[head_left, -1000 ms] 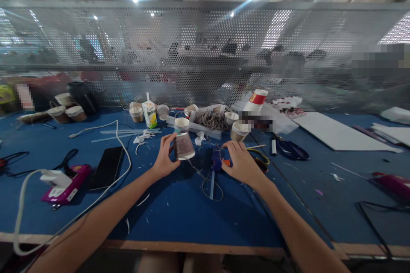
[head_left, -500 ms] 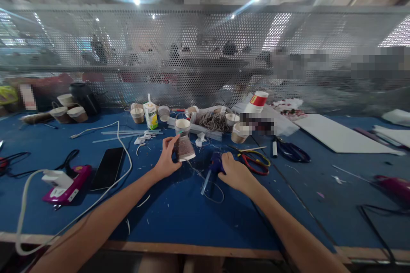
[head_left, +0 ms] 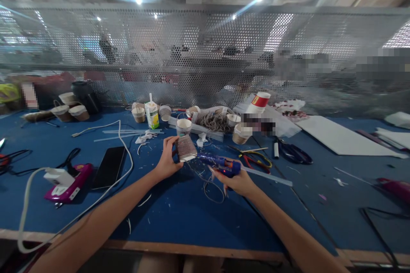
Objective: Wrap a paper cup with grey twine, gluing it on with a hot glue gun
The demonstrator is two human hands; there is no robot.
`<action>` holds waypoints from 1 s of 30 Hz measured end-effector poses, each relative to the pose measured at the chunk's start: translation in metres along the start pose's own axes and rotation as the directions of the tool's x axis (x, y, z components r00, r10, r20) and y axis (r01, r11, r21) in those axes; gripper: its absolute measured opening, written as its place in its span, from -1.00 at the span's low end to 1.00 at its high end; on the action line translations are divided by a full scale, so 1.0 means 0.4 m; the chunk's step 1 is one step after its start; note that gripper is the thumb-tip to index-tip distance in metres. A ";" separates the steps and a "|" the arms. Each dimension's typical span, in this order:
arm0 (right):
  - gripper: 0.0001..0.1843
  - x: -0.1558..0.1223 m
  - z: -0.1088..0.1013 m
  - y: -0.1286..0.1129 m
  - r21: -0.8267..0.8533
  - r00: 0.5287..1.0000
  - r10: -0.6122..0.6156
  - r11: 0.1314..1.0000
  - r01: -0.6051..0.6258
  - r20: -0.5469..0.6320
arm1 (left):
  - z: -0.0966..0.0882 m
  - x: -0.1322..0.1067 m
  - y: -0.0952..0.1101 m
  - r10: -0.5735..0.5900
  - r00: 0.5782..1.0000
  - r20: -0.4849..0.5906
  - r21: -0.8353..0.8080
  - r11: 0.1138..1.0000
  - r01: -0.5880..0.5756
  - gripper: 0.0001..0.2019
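My left hand grips a small paper cup wrapped in brownish cord, tipped on its side with its white rim low and to the right. My right hand is wrapped round a blue hot glue gun, its nozzle at the cup's wrapped side near the rim; whether it touches I cannot tell. A clear glue stick juts from the gun's back end. Below the gun a loop of thin cord trails over the blue table. Just behind the held cup stands another cup.
Pliers and dark-handled scissors lie right of the gun. Behind are a cord bundle, a drink carton and several cups. At left lie a phone and a magenta power strip with a white cable.
The glue gun has swung round, so its nozzle now points left at the cup and its glue stick points right. My left hand keeps the cup in nearly the same spot.
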State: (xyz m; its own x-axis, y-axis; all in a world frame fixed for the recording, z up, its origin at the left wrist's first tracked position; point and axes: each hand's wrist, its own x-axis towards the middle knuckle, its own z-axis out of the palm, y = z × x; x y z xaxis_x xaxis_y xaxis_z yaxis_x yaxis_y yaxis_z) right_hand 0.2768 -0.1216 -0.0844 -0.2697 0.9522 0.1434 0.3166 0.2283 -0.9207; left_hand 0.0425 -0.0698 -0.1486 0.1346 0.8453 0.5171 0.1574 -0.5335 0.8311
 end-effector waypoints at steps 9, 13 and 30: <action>-0.76 -0.006 0.008 -0.015 -0.306 0.967 -0.246 0.918 0.254 0.066 | 0.006 -0.001 0.010 0.010 0.998 -0.055 0.043 0.999 -0.007 -0.25; -0.75 -0.005 0.019 -0.008 -0.388 0.959 -0.266 0.878 0.281 0.093 | 0.007 -0.003 0.012 0.017 0.999 -0.042 0.067 0.998 -0.014 -0.26; -0.75 -0.010 0.021 -0.024 -0.434 0.963 -0.256 0.861 0.266 0.082 | 0.017 -0.002 0.011 0.040 0.997 -0.067 -0.048 0.998 -0.043 -0.33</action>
State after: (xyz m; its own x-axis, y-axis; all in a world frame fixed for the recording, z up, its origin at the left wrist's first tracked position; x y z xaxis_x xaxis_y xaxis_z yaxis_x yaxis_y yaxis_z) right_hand 0.2671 -0.1292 -0.0792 -0.4151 0.8420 0.3445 0.5953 0.5378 -0.5970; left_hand 0.0498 -0.0731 -0.1470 0.0747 0.8234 0.5625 0.1044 -0.5674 0.8168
